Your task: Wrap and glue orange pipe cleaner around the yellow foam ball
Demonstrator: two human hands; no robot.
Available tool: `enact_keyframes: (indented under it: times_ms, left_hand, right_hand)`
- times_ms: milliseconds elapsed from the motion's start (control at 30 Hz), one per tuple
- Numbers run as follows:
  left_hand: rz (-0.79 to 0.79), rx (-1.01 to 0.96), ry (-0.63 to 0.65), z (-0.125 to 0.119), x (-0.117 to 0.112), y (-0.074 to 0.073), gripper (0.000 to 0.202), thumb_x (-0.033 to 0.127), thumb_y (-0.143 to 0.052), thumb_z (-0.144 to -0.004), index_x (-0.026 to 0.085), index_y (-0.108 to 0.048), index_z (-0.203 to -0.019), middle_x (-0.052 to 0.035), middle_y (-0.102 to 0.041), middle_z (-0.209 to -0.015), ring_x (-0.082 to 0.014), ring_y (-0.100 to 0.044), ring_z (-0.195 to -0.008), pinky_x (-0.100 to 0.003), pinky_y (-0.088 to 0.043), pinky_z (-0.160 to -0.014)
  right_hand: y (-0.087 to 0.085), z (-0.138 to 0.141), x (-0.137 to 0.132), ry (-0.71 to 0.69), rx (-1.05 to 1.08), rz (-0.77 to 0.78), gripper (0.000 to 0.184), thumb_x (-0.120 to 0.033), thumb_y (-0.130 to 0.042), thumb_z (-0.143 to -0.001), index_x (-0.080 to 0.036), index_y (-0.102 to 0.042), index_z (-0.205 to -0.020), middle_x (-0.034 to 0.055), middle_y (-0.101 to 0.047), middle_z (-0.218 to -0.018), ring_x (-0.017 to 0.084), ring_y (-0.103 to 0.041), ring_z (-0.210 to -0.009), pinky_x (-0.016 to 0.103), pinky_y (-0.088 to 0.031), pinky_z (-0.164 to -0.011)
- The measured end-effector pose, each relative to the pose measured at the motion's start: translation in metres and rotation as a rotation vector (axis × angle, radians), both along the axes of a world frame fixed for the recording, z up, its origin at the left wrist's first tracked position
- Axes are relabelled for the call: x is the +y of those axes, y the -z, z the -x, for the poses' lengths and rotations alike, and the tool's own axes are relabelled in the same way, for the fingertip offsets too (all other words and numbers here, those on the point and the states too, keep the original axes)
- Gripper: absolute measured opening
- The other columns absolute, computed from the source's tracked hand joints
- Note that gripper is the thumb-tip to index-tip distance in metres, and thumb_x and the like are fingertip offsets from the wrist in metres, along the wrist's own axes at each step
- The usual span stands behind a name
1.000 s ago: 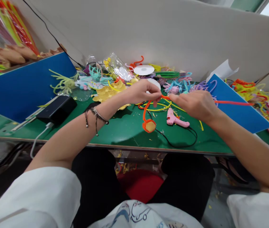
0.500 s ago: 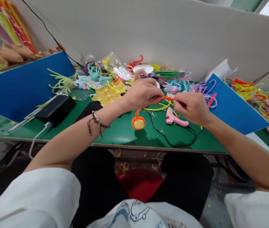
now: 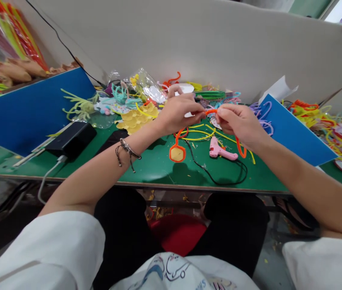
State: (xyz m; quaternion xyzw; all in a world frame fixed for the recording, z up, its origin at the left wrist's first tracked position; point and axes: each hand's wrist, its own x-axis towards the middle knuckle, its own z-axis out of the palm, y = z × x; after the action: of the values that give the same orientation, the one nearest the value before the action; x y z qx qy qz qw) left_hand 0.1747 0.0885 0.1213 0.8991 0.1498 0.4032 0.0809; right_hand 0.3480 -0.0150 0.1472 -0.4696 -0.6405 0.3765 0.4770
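Nearest, the person's white printed shirt (image 3: 171, 274) and black trousers (image 3: 234, 229) frame a red seat (image 3: 178, 233), below the front edge of a green tabletop (image 3: 147, 171). Close to that edge, a black box (image 3: 72, 140) with a white cable (image 3: 44, 181) plugged in lies toward the left, and the black cord (image 3: 210, 179) of a pink glue gun (image 3: 221, 150) curls across the middle.

A small yellow hexagon (image 3: 177, 154) rimmed in orange hangs below the left hand (image 3: 178, 114), its orange stem (image 3: 178, 138) running up under the palm. Just beyond, an orange pipe cleaner (image 3: 211, 112) spans the short gap between the two hands. The left thumb and forefinger are pinched together on one end of that span, with another finger lifted clear; the right hand (image 3: 240, 125) clamps the other end between thumb and forefinger, its remaining fingers curled in. Past the right grip, an orange loop (image 3: 242, 150) droops beneath the hand, to the right of the glue gun. Where it passes inside the right fist is hidden.

Behind the hands lie loose yellow pipe cleaners (image 3: 199, 131) and, left of them, a cluster of yellow scalloped pieces (image 3: 136, 120). Slanting blue boards (image 3: 297, 133) flank the workspace. Farther back, a white disc (image 3: 186, 87) and a clear plastic bag (image 3: 151, 86) sit among coloured pieces before a pale wall (image 3: 189, 44).
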Motion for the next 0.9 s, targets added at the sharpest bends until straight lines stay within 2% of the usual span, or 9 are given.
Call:
enact_keyframes:
  times_ms: [100, 200, 267, 367, 433, 500, 667, 767, 900]
  left_hand:
    - [0.075, -0.032, 0.042, 0.007, 0.003, 0.007, 0.032, 0.046, -0.053, -0.090, 0.022, -0.073, -0.082, -0.0012, -0.071, -0.076, -0.0162, -0.063, -0.080, -0.042, -0.036, -0.098]
    - [0.287, -0.169, 0.089, 0.020, 0.008, 0.026, 0.053, 0.063, -0.042, -0.091, 0.019, -0.072, -0.100, -0.0068, -0.074, -0.097, -0.0173, -0.064, -0.090, -0.035, -0.043, -0.091]
    - [0.510, -0.287, 0.037, 0.027, 0.011, 0.049, 0.069, 0.072, -0.032, -0.090, 0.016, -0.070, -0.104, -0.0095, -0.074, -0.100, -0.0190, -0.065, -0.093, -0.034, -0.045, -0.090]
    - [1.011, -0.198, 0.026, 0.030, 0.011, 0.090, 0.086, 0.082, -0.021, -0.083, 0.015, -0.069, -0.106, -0.0116, -0.075, -0.100, -0.0211, -0.067, -0.087, -0.037, -0.048, -0.086]
    - [1.313, -0.166, 0.148, 0.028, 0.004, 0.112, 0.093, 0.086, -0.016, -0.080, 0.014, -0.067, -0.108, -0.0141, -0.075, -0.101, -0.0222, -0.068, -0.085, -0.035, -0.051, -0.080]
    - [1.497, -0.148, 0.316, 0.024, -0.006, 0.124, 0.095, 0.088, -0.017, -0.079, 0.012, -0.066, -0.111, -0.0153, -0.076, -0.094, -0.0219, -0.070, -0.077, -0.032, -0.053, -0.070]
    - [1.774, -0.158, 0.504, 0.023, -0.022, 0.119, 0.093, 0.078, -0.008, -0.088, 0.007, -0.067, -0.102, -0.0127, -0.073, -0.074, -0.0152, -0.064, -0.052, -0.021, -0.045, -0.042]
    - [1.910, -0.188, 0.535, 0.024, -0.023, 0.112, 0.089, 0.068, -0.002, -0.093, 0.008, -0.067, -0.100, -0.0098, -0.072, -0.071, -0.0131, -0.063, -0.048, -0.020, -0.046, -0.040]
    - [1.982, -0.147, 0.569, 0.024, -0.026, 0.112, 0.087, 0.076, -0.011, -0.089, 0.012, -0.069, -0.100, -0.0098, -0.073, -0.076, -0.0141, -0.063, -0.049, -0.021, -0.047, -0.041]
  right_hand:
    - [-0.005, 0.002, 0.005, -0.053, -0.089, -0.065, 0.027, -0.021, -0.051, -0.087, -0.018, -0.053, -0.060, -0.0100, -0.027, -0.044, 0.003, -0.021, -0.040, 0.020, -0.015, -0.040]
    - [-0.007, 0.005, 0.009, -0.077, -0.131, -0.129, 0.028, -0.025, -0.052, -0.089, -0.018, -0.053, -0.062, -0.0099, -0.027, -0.045, 0.004, -0.022, -0.041, 0.021, -0.016, -0.041]
    - [-0.007, 0.008, 0.010, -0.083, -0.159, -0.184, 0.030, -0.030, -0.055, -0.089, -0.018, -0.054, -0.062, -0.0095, -0.027, -0.046, 0.004, -0.023, -0.042, 0.021, -0.017, -0.042]
    - [-0.007, 0.009, 0.012, -0.091, -0.165, -0.237, 0.034, -0.039, -0.059, -0.088, -0.019, -0.054, -0.062, -0.0095, -0.027, -0.046, 0.005, -0.024, -0.043, 0.023, -0.018, -0.042]
    - [-0.007, 0.007, 0.014, -0.091, -0.120, -0.247, 0.035, -0.044, -0.060, -0.088, -0.020, -0.054, -0.063, -0.0100, -0.026, -0.046, 0.005, -0.023, -0.041, 0.023, -0.017, -0.041]
    - [-0.005, 0.002, 0.015, -0.067, -0.075, -0.252, 0.035, -0.047, -0.060, -0.088, -0.021, -0.053, -0.065, -0.0103, -0.024, -0.045, 0.005, -0.021, -0.040, 0.023, -0.017, -0.041]
    - [0.012, -0.016, 0.019, 0.069, 0.011, -0.311, 0.040, -0.056, -0.061, -0.086, -0.022, -0.053, -0.067, -0.0099, -0.024, -0.047, 0.006, -0.020, -0.039, 0.024, -0.016, -0.039]
    - [0.030, -0.024, 0.021, 0.121, 0.104, -0.310, 0.039, -0.056, -0.065, -0.083, -0.022, -0.055, -0.066, -0.0095, -0.025, -0.047, 0.006, -0.020, -0.040, 0.023, -0.016, -0.038]
    - [0.047, -0.029, 0.023, 0.137, 0.197, -0.269, 0.034, -0.050, -0.067, -0.083, -0.022, -0.057, -0.065, -0.0083, -0.029, -0.047, 0.007, -0.022, -0.042, 0.023, -0.017, -0.040]
